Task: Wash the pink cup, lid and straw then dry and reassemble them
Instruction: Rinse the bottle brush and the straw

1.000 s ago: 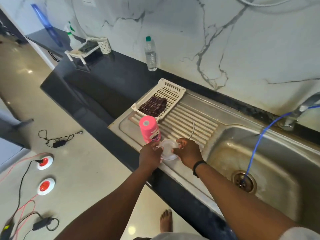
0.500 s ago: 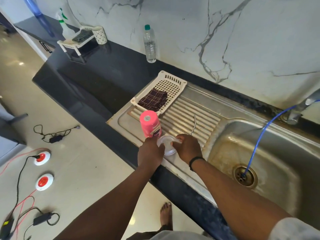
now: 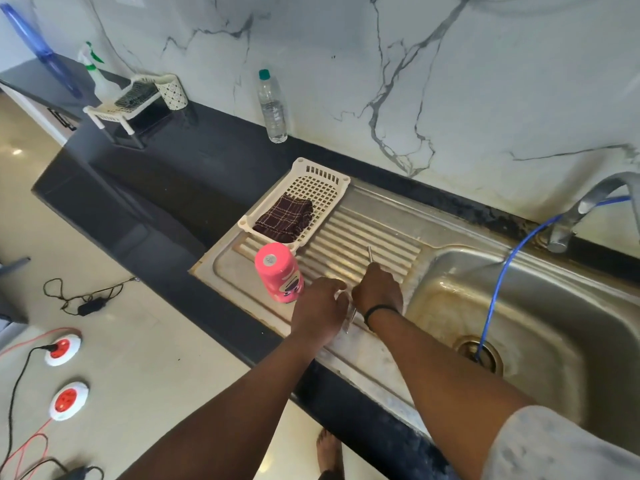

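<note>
The dark bench (image 3: 180,174) carries a water bottle (image 3: 273,109); its steel drainboard (image 3: 381,216) holds a white basket (image 3: 332,183) and upturned pink cup (image 3: 278,273)

Cup (image 3: 279,271): pink, with a grey disc on its upturned base. Basket (image 3: 304,188): cream lattice, holding a dark maroon cloth (image 3: 284,216) checked in pale lines. Hose (image 3: 502,282): blue; counter (image 3: 180,174): black; wall (image 3: 450,81): white marble, grey-veined.

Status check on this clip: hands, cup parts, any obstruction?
Right hand shut on straw. Left hand beside it, grip unclear. Pink cup upside down on drainboard. Lid hidden. Nothing blocking.
</note>
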